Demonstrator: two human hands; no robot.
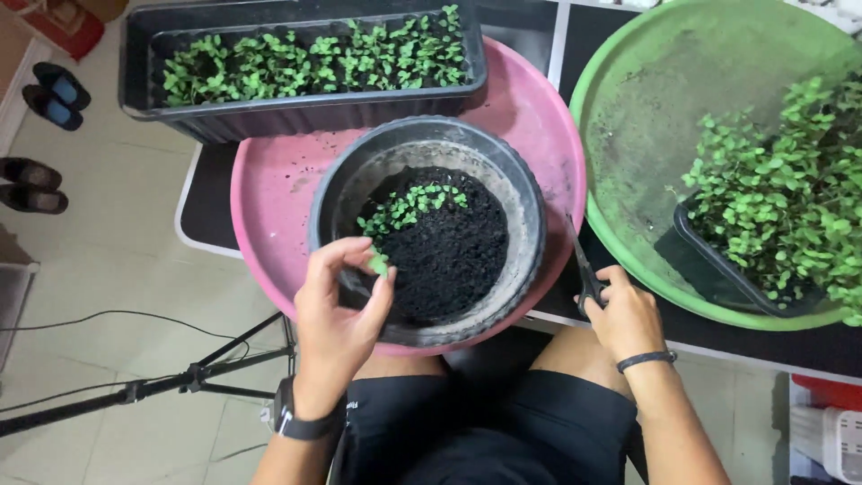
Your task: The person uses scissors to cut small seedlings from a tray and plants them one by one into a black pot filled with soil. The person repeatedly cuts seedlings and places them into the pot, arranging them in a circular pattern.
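On the right side of the dark table (206,193) sits a big round green plastic tray (646,117), and a small black tray full of leafy green sprouts (772,216) rests in it. Left of that is a big round pink plastic tray (278,189). At its far edge stands a long black planter box with rows of tiny green seedlings (305,67). A round black plastic pot of dark soil (431,229) sits in the middle of the pink tray, with a few little seedlings planted on the far left of the soil.

At the near left rim of the pot, the left hand (337,314) pinches one small green seedling (379,263) between thumb and fingertips, just above the soil. The right hand (624,314) rests on the near edge of the table. It is closed around the handles of a pair of dark scissors (582,265), whose blades point far, between the two trays.
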